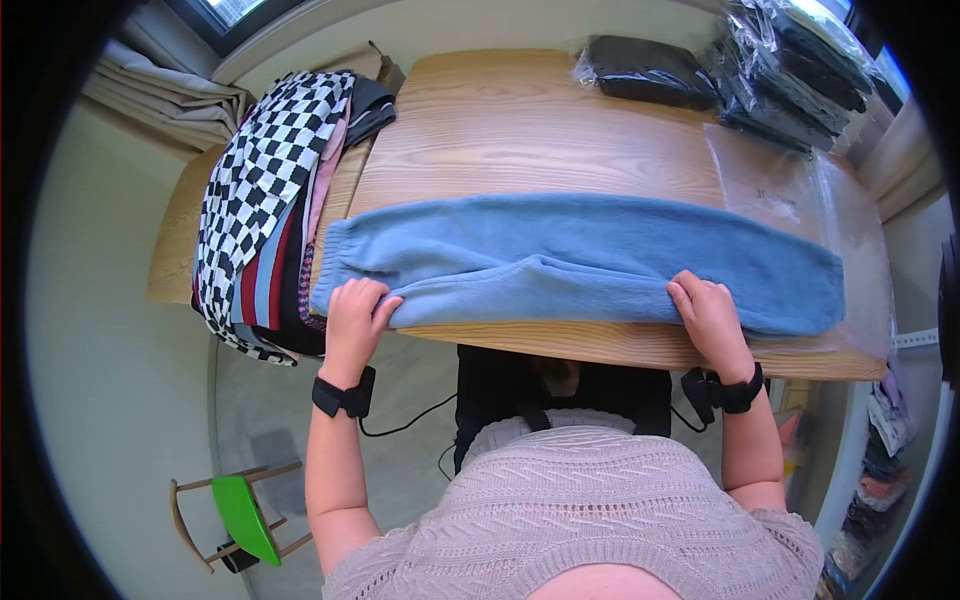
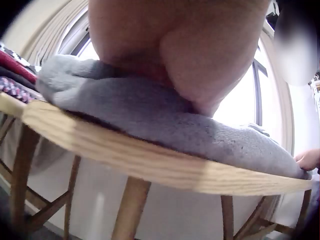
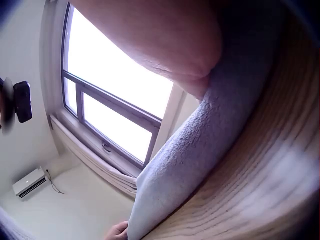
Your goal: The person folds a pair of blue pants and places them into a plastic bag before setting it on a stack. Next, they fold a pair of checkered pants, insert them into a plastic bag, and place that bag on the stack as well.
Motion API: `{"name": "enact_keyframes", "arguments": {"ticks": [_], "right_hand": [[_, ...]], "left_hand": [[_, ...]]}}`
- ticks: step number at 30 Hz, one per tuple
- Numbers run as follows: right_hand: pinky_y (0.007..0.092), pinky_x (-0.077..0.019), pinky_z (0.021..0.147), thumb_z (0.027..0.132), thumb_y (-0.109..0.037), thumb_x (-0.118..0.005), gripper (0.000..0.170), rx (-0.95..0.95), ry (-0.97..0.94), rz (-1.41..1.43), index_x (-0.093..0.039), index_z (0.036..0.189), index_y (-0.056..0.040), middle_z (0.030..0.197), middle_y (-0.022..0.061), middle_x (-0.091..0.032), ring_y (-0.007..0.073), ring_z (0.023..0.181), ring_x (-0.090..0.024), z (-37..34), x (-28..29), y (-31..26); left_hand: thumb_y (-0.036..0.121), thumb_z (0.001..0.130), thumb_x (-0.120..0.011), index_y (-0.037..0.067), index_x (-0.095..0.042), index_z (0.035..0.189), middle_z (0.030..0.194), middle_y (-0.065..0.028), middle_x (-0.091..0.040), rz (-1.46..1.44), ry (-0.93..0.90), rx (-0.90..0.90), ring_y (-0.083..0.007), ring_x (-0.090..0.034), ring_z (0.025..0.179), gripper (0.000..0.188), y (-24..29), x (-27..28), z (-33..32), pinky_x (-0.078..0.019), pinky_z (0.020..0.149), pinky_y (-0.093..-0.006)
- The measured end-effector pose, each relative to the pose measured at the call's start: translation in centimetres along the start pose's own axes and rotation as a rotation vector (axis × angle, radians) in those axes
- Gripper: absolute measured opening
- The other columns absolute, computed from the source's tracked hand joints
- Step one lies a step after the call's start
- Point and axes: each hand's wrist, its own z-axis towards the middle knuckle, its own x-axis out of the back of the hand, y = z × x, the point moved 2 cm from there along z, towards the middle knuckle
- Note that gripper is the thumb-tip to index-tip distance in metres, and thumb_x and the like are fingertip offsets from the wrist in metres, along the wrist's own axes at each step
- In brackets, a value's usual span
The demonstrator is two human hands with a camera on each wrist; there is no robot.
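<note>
Blue fleece trousers (image 1: 590, 240) lie lengthwise along the table's near edge, legs together, the gathered end on the left and the wider end on the right. My left hand (image 1: 355, 325) pinches the near edge of the fabric close to the gathered end. Farther right, my right hand (image 1: 712, 320) pinches the same near edge between thumb and fingers. In the left wrist view the left hand (image 2: 175, 50) is on the fleece (image 2: 150, 110), its fingertips hidden. The right wrist view has the right hand (image 3: 165, 40) against the fabric (image 3: 185, 150), fingertips also hidden.
A pile of clothes under a checkered cloth (image 1: 260, 160) stands at the left. A dark packaged garment (image 1: 652, 72) and stacked plastic-wrapped clothes (image 1: 790, 80) lie at the back right. A clear plastic bag (image 1: 770, 180) is partly under the trousers. A green chair (image 1: 245, 520) stands below left.
</note>
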Motion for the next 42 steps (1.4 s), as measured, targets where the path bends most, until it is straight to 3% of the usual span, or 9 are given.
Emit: {"name": "enact_keyframes", "arguments": {"ticks": [9,11,13,17,24,27,33,38,42], "right_hand": [[0.0433,-0.0429,0.066,0.088,-0.023,-0.057,0.018,-0.098,-0.073,0.056,-0.057,0.083,-0.0056,0.067,0.0162,-0.06,0.0353,0.07,-0.059,0.5,0.5,-0.2],[0.0431,-0.0427,0.066,0.088,-0.023,-0.058,0.018,-0.079,-0.052,0.04,-0.057,0.083,-0.0056,0.068,0.016,-0.06,0.035,0.071,-0.059,0.4,0.6,-0.5],[0.0429,-0.0425,0.066,0.087,-0.023,-0.058,0.018,-0.066,-0.032,0.028,-0.058,0.083,-0.0055,0.068,0.0158,-0.06,0.0346,0.071,-0.059,0.3,0.6,-0.4],[0.0427,-0.0423,0.066,0.087,-0.023,-0.058,0.018,-0.052,-0.035,0.04,-0.058,0.082,-0.0058,0.069,0.0146,-0.06,0.0335,0.072,-0.059,0.2,0.3,-0.3],[0.0427,-0.0432,0.064,0.085,-0.023,-0.059,0.021,0.002,-0.012,0.01,-0.059,0.075,-0.0045,0.068,0.0147,-0.06,0.0332,0.07,-0.059,0.2,0.4,-0.2],[0.0419,-0.0435,0.073,0.082,-0.021,-0.062,0.015,-0.058,0.002,0.026,-0.064,0.079,-0.0066,0.082,0.0118,-0.063,0.0309,0.084,-0.058,-0.7,1.4,0.2],[0.0416,-0.0414,0.088,0.076,-0.012,-0.068,0.027,-0.425,0.51,-0.297,-0.061,0.101,-0.0048,0.103,0.0142,-0.061,0.0334,0.1,-0.053,-6.3,8.6,9.0],[0.0429,-0.0423,0.089,0.073,-0.02,-0.074,0.049,-0.742,0.609,-0.513,-0.053,0.112,0.0018,0.104,0.0226,-0.06,0.0366,0.102,-0.054,-11.8,11.4,18.2],[0.0416,-0.0457,0.085,0.069,-0.027,-0.078,0.058,-0.943,0.607,-0.148,-0.054,0.109,0.0063,0.103,0.0261,-0.06,0.0379,0.099,-0.058,-12.4,11.4,20.7]], "left_hand": [[0.021,0.082,-0.062,0.005,-0.055,0.076,0.068,-0.0086,-0.053,0.084,-0.215,0.004,-0.029,-0.053,0.075,0.018,-1.9,0.2,1.2,-0.0377,0.066,-0.0389],[0.012,0.079,-0.063,0.005,-0.058,0.081,0.075,-0.0081,-0.058,0.106,-0.189,0.051,-0.0298,-0.056,0.076,0.009,1.5,1.8,2.3,-0.0407,0.069,-0.0397],[0.007,0.076,-0.063,0.007,-0.06,0.089,0.092,-0.0069,-0.063,0.11,0.068,-0.119,-0.0278,-0.059,0.086,0.014,5.0,1.9,2.7,-0.0429,0.077,-0.0398],[0.005,0.079,-0.06,0.007,-0.058,0.115,0.127,-0.0115,-0.054,-0.223,-0.097,-0.318,-0.0316,-0.046,0.121,0.036,13.0,-0.8,1.4,-0.0368,0.099,-0.0421],[0.03,0.091,-0.05,0.02,-0.046,0.135,0.143,-0.0112,-0.038,-0.058,-0.193,-0.052,-0.0345,-0.033,0.131,0.045,15.0,-5.5,2.1,-0.0241,0.104,-0.0548],[0.028,0.089,-0.053,0.019,-0.046,0.134,0.143,-0.011,-0.038,0.057,-0.176,-0.022,-0.0337,-0.033,0.131,0.047,15.7,-6.0,2.2,-0.0232,0.104,-0.0557],[0.025,0.089,-0.052,0.018,-0.048,0.134,0.145,-0.0109,-0.035,-0.005,-0.214,-0.005,-0.0332,-0.03,0.134,0.045,16.0,-5.9,2.2,-0.0175,0.106,-0.0563],[0.023,0.091,-0.05,0.016,-0.048,0.133,0.145,-0.011,-0.035,-0.006,-0.225,0.022,-0.0329,-0.028,0.135,0.043,16.0,-5.8,2.2,-0.0156,0.107,-0.0567],[0.023,0.09,-0.05,0.016,-0.049,0.133,0.145,-0.0111,-0.035,-0.014,-0.223,0.024,-0.0328,-0.029,0.134,0.043,16.1,-5.8,2.2,-0.0158,0.106,-0.0568]]}}
